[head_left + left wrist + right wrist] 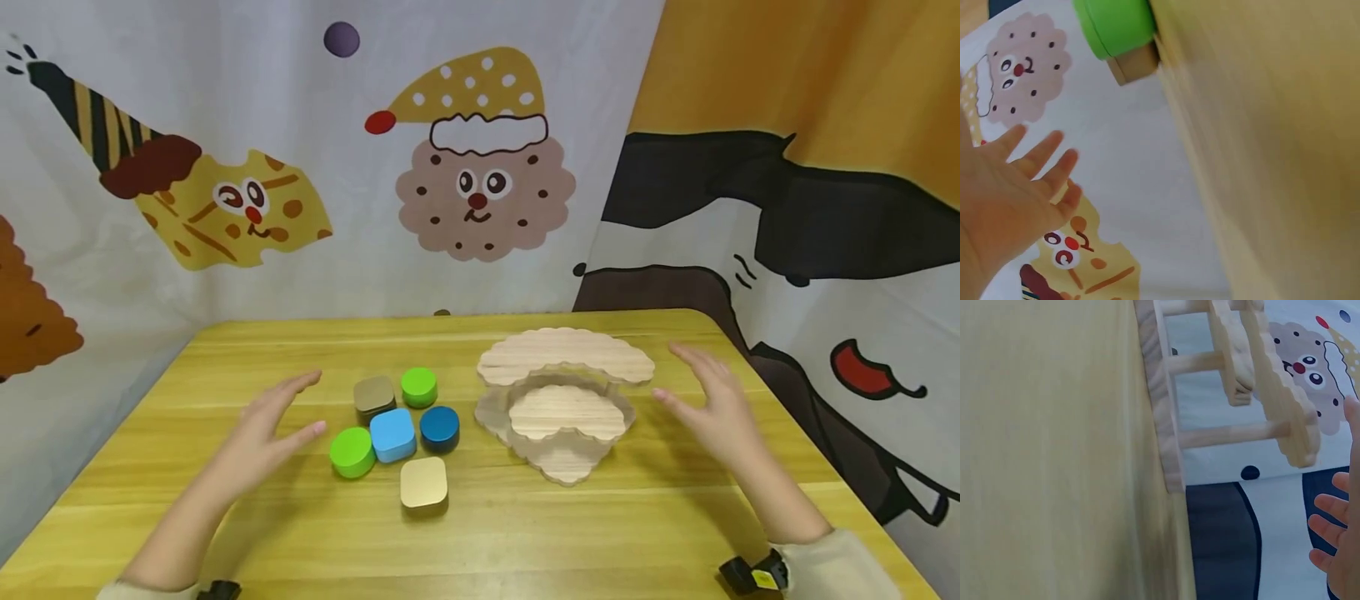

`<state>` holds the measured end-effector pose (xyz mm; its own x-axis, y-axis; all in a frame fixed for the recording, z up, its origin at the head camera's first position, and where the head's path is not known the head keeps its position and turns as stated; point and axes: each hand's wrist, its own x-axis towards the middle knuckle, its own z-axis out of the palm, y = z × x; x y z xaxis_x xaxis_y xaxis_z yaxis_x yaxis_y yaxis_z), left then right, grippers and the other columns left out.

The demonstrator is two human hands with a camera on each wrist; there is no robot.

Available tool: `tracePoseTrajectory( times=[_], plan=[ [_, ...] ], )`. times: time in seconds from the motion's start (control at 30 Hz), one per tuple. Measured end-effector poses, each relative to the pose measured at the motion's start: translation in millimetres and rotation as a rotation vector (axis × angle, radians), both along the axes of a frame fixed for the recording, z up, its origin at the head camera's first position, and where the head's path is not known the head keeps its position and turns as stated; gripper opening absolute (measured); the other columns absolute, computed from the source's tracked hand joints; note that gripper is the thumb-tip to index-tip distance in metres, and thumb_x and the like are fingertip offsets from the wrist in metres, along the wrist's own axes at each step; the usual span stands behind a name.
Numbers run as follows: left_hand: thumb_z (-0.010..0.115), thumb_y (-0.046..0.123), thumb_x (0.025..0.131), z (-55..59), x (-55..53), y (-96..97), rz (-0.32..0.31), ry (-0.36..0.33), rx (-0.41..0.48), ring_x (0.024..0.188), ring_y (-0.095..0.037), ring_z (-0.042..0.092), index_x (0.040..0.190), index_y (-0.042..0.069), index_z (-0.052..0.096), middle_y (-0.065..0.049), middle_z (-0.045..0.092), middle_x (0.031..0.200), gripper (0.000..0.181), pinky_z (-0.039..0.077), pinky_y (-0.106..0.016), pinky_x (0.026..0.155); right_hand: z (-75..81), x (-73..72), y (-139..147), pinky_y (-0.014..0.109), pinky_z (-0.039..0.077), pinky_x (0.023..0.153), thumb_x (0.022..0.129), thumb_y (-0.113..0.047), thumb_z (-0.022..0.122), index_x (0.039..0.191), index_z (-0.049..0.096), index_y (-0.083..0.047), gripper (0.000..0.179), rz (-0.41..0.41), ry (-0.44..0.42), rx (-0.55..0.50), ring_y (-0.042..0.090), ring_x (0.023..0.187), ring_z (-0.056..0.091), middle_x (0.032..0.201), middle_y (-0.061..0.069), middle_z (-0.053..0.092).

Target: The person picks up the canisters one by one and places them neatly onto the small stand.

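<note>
My left hand (264, 429) hovers over the table left of a loose group of small blocks, fingers spread and nothing in them. Nearest to it is a green round block (352, 452). Beside that lie a light blue square block (393, 435), a dark blue round block (439, 429), a second green round block (419, 387), and two tan square blocks, one at the back (374, 397) and one in front (423, 486). My right hand (714, 408), also empty with fingers extended, is just right of a tiered wooden stand (567, 412) with scalloped shelves on dowels (1235, 434).
The wooden table (315, 542) has its back edge close to a hanging cloth (360, 250) printed with cartoon snacks. Dark bands with cameras circle both wrists, below light sleeves (836, 567).
</note>
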<state>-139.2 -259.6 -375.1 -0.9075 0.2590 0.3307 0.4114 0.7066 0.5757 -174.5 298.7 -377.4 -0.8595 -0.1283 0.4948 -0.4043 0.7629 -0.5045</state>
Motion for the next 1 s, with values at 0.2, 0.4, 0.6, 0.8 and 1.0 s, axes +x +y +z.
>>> tracePoseTrajectory(
  times=[0.2, 0.4, 0.6, 0.8, 1.0],
  plan=[
    [0.071, 0.023, 0.088, -8.3, -0.3, 2.0, -0.039, -0.143, 0.056, 0.121, -0.039, 0.043, 0.14, 0.004, 0.045, -0.016, 0.05, 0.134, 0.061, 0.031, -0.065, 0.093, -7.4, -1.5, -10.0, 0.067, 0.029, 0.09, 0.085, -0.023, 0.075, 0.138, 0.047, -0.004, 0.063, -0.014, -0.029, -0.073, 0.045, 0.117, 0.041, 0.132, 0.025, 0.047],
    [0.073, 0.027, 0.086, -17.1, -0.4, -3.8, -0.064, -0.175, 0.044, 0.117, -0.039, 0.047, 0.137, 0.002, 0.047, -0.016, 0.055, 0.129, 0.063, 0.033, -0.068, 0.089, -13.0, -6.6, -18.3, 0.063, 0.032, 0.089, 0.082, -0.021, 0.077, 0.136, 0.048, -0.001, 0.064, -0.034, -0.027, -0.085, 0.042, 0.114, 0.044, 0.128, 0.024, 0.05],
    [0.075, 0.027, 0.084, -26.9, -3.6, -9.4, -0.117, -0.227, 0.07, 0.114, -0.039, 0.049, 0.135, 0.001, 0.049, -0.015, 0.057, 0.127, 0.063, 0.034, -0.067, 0.089, -16.1, -9.3, -26.2, 0.059, 0.034, 0.089, 0.08, -0.022, 0.079, 0.134, 0.047, 0.003, 0.068, -0.058, -0.021, -0.11, 0.039, 0.112, 0.046, 0.127, 0.022, 0.051],
    [0.077, 0.028, 0.082, -34.2, -7.1, -10.7, -0.162, -0.284, 0.081, 0.114, -0.037, 0.048, 0.135, 0.001, 0.049, -0.014, 0.057, 0.128, 0.066, 0.035, -0.063, 0.09, -18.8, -10.6, -35.5, 0.055, 0.035, 0.088, 0.079, -0.03, 0.08, 0.134, 0.046, 0.004, 0.073, -0.109, -0.032, -0.144, 0.037, 0.109, 0.046, 0.121, 0.023, 0.052],
    [0.079, 0.029, 0.08, -37.1, -9.3, -10.9, -0.165, -0.308, 0.078, 0.113, -0.036, 0.049, 0.135, 0.001, 0.049, -0.013, 0.057, 0.127, 0.068, 0.038, -0.06, 0.089, -20.2, -12.8, -43.3, 0.046, 0.035, 0.081, 0.078, -0.029, 0.081, 0.13, 0.048, 0.006, 0.071, -0.152, -0.004, -0.18, 0.033, 0.1, 0.048, 0.108, 0.02, 0.054]
  ],
)
